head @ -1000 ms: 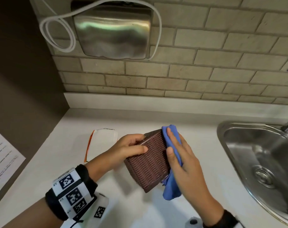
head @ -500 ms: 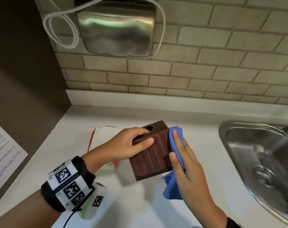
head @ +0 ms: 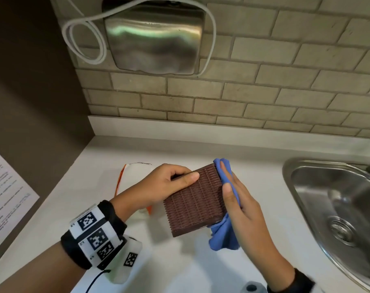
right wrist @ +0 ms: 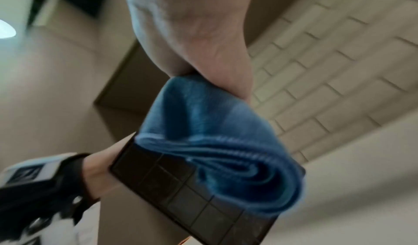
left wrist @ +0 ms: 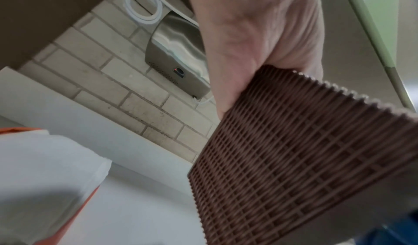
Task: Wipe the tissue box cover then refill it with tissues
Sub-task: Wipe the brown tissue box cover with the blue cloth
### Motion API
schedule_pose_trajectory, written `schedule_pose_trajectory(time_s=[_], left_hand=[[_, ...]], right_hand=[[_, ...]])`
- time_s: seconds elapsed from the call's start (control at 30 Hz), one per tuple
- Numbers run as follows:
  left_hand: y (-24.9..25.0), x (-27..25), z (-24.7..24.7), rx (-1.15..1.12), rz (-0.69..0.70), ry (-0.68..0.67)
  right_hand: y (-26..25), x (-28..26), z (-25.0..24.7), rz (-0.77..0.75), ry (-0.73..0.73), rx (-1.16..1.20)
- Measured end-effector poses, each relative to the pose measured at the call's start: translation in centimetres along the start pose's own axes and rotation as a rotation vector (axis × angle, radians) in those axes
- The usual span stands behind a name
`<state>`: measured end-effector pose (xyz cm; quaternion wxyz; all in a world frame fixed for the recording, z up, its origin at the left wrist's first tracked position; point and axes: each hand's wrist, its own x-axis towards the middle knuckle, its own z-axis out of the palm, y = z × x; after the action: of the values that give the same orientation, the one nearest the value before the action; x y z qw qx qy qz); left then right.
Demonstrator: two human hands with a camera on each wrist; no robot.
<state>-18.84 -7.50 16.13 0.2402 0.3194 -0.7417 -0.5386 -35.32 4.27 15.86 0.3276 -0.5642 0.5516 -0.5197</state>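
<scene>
brown woven tissue box cover is held tilted above the white tabletop, gripped at its top corner by left hand with curled fingers. blue cloth is pressed against its right side by right hand, fingers straight. tissue pack lies behind the left hand.

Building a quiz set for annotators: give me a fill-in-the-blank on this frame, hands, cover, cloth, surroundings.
1. The left hand grips the brown woven tissue box cover, held ____ the counter.
2. The right hand presses a ____ cloth against the cover's side.
3. The white tissue pack lies on the counter to the ____ of the cover.
4. A steel ____ is set into the counter on the right.

Missing words: above; blue; left; sink
</scene>
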Motion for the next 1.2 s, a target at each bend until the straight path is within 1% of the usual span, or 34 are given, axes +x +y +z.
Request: schedule_pose_trajectory(time_s=[0.07, 0.17, 0.23, 0.27, 0.37, 0.4, 0.47, 0.53, 0.6, 0.67, 0.73, 0.8, 0.87, 0.93, 1.0, 1.1, 1.17, 1.2], left_hand=[[0.0, -0.2, -0.3, -0.047, 0.007, 0.014], [0.4, -0.5, -0.7, -0.036, 0.036, -0.001], [0.3, -0.5, -0.8, -0.028, 0.056, -0.005], [0.2, -0.5, -0.8, -0.037, 0.057, 0.009], [-0.6, -0.3, -0.9, -0.077, 0.071, 0.051], [-0.9, -0.4, -0.9, -0.095, 0.074, 0.051], [-1.0, -0.5, -1.1, -0.103, 0.070, 0.037], [-0.7, -0.8, -1.4, -0.085, 0.058, 0.015], [-0.7, -1.2, -1.9, -0.092, 0.104, -0.020], [-0.9, -1.3, -2.3, -0.116, 0.150, -0.017], [-1.1, -1.4, -2.2, -0.183, 0.155, -0.005], [-1.4, -1.4, -1.9, -0.312, 0.104, 0.020], [-1.3, -1.4, -1.3, -0.487, 0.038, 0.071], [-1.0, -1.4, -0.3, -0.666, -0.038, 0.163], [-0.9, -1.1, 0.5, -0.784, -0.141, 0.264], [-1.1, -0.8, 0.9, -0.822, -0.249, 0.328], [-1.3, -0.7, 0.9, -0.814, -0.283, 0.344], [-1.4, -0.7, 1.0, -0.803, -0.297, 0.345]], right_hand=[[-0.4, -0.4, 0.4, -0.063, -0.014, -0.032], [-0.4, 0.4, -0.2, 0.010, -0.039, 0.033], [-0.2, 0.9, -0.4, 0.034, -0.031, 0.005], [-0.4, 0.8, -0.3, 0.008, -0.026, -0.038], [-0.5, -0.6, 0.8, -0.140, -0.058, -0.180], [-0.6, -1.0, 1.1, -0.174, -0.072, -0.201], [-0.3, -0.9, 1.1, -0.189, -0.070, -0.183], [0.2, 0.1, 0.6, -0.154, -0.027, -0.128], [0.7, 1.3, -0.2, -0.088, 0.031, -0.059], [1.0, 2.5, -1.2, -0.019, 0.066, -0.006], [0.9, 3.4, -2.3, 0.063, 0.070, 0.126], [1.0, 4.0, -3.1, 0.185, 0.042, 0.420], [1.0, 4.3, -3.8, 0.317, 0.016, 0.706], [1.2, 4.5, -3.7, 0.404, 0.022, 0.820], [1.5, 4.6, -3.2, 0.455, 0.077, 0.846], [2.2, 4.3, -2.1, 0.530, 0.202, 0.700], [2.9, 3.7, -1.6, 0.446, 0.283, 0.607], [3.0, 3.4, -1.2, 0.362, 0.323, 0.538]])
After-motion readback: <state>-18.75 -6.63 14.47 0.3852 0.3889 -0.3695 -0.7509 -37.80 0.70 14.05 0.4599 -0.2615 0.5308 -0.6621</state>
